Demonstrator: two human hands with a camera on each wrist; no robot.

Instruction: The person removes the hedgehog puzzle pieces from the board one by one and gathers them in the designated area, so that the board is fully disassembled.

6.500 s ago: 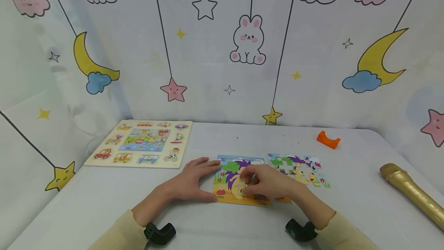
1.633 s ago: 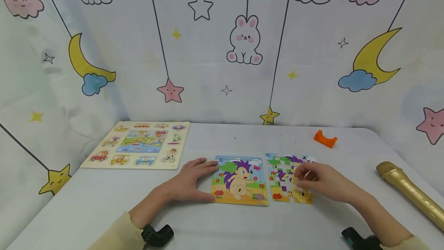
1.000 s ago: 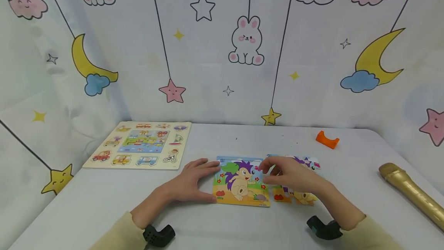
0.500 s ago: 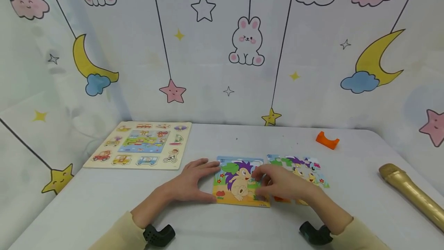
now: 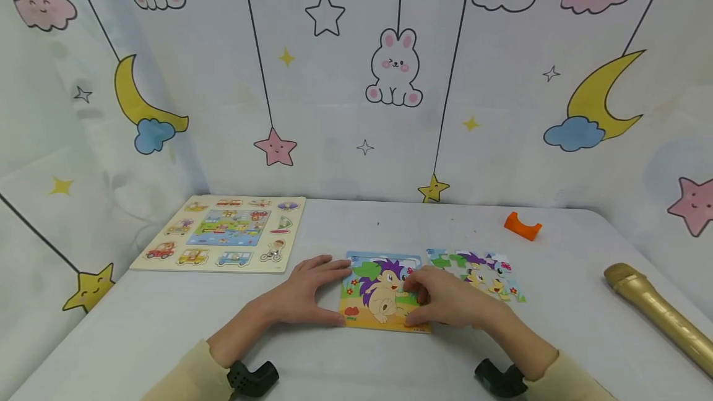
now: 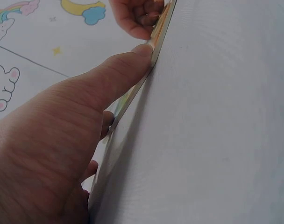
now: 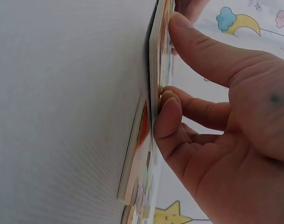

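A hedgehog picture puzzle point(image 5: 381, 296) in a shallow frame lies mid-table. At its left edge rests my left hand point(image 5: 303, 289), fingers spread and straight; the left wrist view puts the thumb point(image 6: 121, 67) on the board's edge. My right hand point(image 5: 453, 296) is over the puzzle's right part, thumb and bent fingertips set apart on its face. In the right wrist view the thumb tip point(image 7: 179, 21) touches the board; I cannot tell if a puzzle piece is under the fingers. Loose puzzle pieces point(image 5: 473, 258) with a similar hedgehog picture lie just to the right, partly hidden by this hand.
A cream vehicle puzzle board point(image 5: 281, 243) lies at the back left. An orange curved piece point(image 5: 522, 226) is at the back right, and a gold microphone point(image 5: 657, 311) at the right edge. Behind the white table hangs a printed cloth point(image 5: 345, 91).
My right hand has moved left from the loose pieces onto the puzzle, and in the last half second its thumb has settled lower on the board. The left hand has stayed at the left edge.
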